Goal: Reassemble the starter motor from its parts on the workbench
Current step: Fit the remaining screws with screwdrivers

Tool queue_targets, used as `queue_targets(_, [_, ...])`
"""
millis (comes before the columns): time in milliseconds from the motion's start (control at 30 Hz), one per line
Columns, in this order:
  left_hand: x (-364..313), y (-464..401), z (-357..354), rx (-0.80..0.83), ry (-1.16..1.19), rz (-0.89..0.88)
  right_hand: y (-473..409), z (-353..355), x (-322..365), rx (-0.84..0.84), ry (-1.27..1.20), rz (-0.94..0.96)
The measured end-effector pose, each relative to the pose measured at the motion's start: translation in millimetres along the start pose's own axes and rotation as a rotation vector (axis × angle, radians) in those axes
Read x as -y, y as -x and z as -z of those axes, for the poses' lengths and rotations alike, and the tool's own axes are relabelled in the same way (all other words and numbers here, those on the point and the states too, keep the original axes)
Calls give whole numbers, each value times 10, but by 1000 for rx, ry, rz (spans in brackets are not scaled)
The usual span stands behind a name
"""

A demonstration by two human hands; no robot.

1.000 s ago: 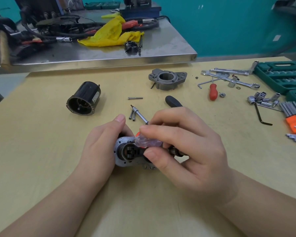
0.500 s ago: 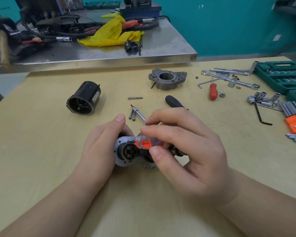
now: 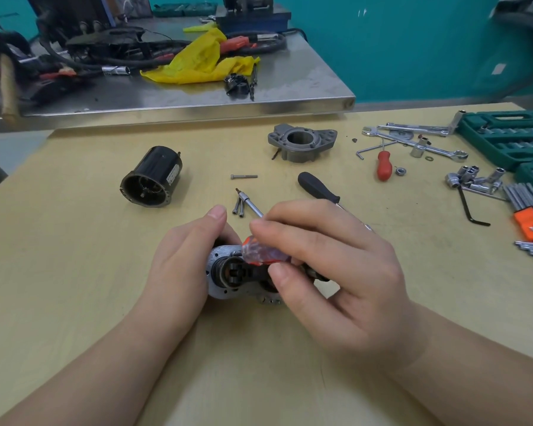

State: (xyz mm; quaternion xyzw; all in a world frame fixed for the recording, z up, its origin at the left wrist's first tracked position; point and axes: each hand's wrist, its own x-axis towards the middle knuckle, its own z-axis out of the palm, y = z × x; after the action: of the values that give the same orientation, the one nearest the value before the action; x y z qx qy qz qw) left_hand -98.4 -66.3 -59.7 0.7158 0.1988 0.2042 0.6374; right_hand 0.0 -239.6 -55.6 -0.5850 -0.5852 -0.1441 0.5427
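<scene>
Near the workbench's (image 3: 74, 302) front edge, the left hand (image 3: 182, 265) grips the gear housing (image 3: 225, 272) while the right hand (image 3: 330, 272) pinches an orange-handled screwdriver (image 3: 262, 253).

Left hand (image 3: 185, 265) and right hand (image 3: 330, 272) meet, fingers (image 3: 277, 229) curled, gripping.

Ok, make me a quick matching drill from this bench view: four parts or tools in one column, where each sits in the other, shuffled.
Things:
1. black motor housing
2. grey end bracket
3. red-handled screwdriver
4. single long bolt

Places:
A. among the spanners, right
B. far side, centre
C. left, on its side
D. alone, between housing and black-handled screwdriver

Pairs: 1-C, 2-B, 3-A, 4-D
</scene>
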Motion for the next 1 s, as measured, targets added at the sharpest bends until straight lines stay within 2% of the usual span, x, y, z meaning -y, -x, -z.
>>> queue_targets(1000, [-18, -8, -11, 3, 7, 4, -17, -9, 6, -21, 52, 13])
